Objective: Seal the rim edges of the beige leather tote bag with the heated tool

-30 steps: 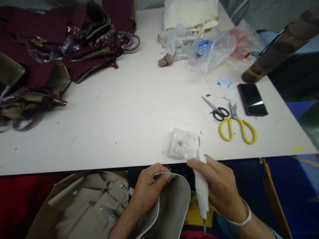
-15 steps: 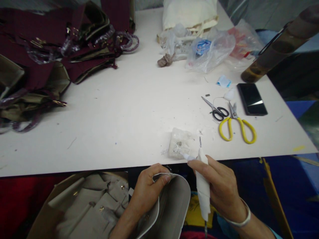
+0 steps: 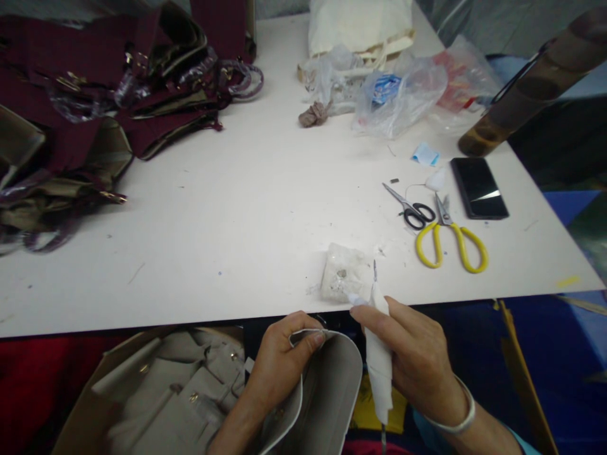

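At the table's front edge my left hand [image 3: 289,354] pinches the rim of a light grey bag [image 3: 332,385] between thumb and fingers. The bag's mouth gapes toward the right. My right hand [image 3: 417,347] is closed around a pointed tool wrapped in white material [image 3: 379,360], held nearly upright. A thin metal tip [image 3: 375,270] sticks out at its top and a dark rod at its bottom. By the index fingertip is a small whitish pointed bit I cannot make out. Just beyond the hands, a whitish translucent pad [image 3: 342,272] with a dark spot lies on the table.
Yellow-handled scissors [image 3: 459,243], small black-handled scissors [image 3: 416,215] and a phone [image 3: 478,188] lie to the right. A bottle [image 3: 516,95] stands behind them. Maroon bags [image 3: 95,95] cover the far left. Below the edge, a box holds more grey bags [image 3: 161,392]. Plastic bags [image 3: 403,95] lie at the back.
My right hand and the wrapped tool have shifted slightly left, toward the grey bag. My left hand and the bag have hardly moved.
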`<state>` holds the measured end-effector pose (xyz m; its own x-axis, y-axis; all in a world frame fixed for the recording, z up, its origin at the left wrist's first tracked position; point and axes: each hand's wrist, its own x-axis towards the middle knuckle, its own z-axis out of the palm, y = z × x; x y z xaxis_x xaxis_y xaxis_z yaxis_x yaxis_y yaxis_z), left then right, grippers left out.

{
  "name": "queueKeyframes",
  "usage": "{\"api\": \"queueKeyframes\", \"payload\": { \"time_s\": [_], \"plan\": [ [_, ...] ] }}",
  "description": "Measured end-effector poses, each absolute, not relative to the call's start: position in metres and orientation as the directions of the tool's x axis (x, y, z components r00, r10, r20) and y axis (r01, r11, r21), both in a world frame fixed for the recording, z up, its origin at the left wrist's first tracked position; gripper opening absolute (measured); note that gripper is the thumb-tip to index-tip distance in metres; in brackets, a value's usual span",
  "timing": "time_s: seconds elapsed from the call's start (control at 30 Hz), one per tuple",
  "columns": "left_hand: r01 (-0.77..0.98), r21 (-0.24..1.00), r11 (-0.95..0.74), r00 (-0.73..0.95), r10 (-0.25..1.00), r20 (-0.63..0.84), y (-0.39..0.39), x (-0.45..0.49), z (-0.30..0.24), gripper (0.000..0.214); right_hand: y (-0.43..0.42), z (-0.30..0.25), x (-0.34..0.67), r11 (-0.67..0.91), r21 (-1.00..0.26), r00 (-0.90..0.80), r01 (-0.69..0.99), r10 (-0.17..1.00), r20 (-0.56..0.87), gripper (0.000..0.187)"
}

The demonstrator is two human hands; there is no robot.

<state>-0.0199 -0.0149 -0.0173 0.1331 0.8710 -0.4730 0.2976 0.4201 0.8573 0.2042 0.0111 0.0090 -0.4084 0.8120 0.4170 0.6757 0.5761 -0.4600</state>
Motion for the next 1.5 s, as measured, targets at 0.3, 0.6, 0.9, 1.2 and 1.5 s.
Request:
{"api": "queueKeyframes", "payload": {
  "time_s": [0.3,0.6,0.9,1.2,1.5],
  "plan": [
    [0.280,0.854,0.439,0.139,0.861,-0.488,-0.015,-0.020,-0.017,0.014,0.013,0.012,0.200,0.601,-0.425,-0.435,0.677,0.793,0.428,0.021],
    [0.254,0.859,0.445,0.125,0.865,-0.485,-0.012,-0.020,-0.017,0.015,0.015,0.020,0.191,0.637,-0.376,-0.478,0.673,0.762,0.437,0.026],
    [0.243,0.858,0.453,0.126,0.862,-0.491,-0.012,-0.019,-0.015,0.017,0.019,0.026,0.189,0.646,-0.380,-0.514,0.662,0.760,0.397,0.029],
    [0.248,0.866,0.435,0.120,0.873,-0.473,-0.014,-0.020,-0.016,0.017,0.019,0.028,0.187,0.655,-0.362,-0.541,0.664,0.754,0.372,0.030],
    [0.236,0.873,0.427,0.146,0.873,-0.466,-0.015,-0.020,-0.022,0.016,0.023,0.026,0.198,0.682,-0.383,-0.557,0.623,0.731,0.394,0.028]
  ]
}}
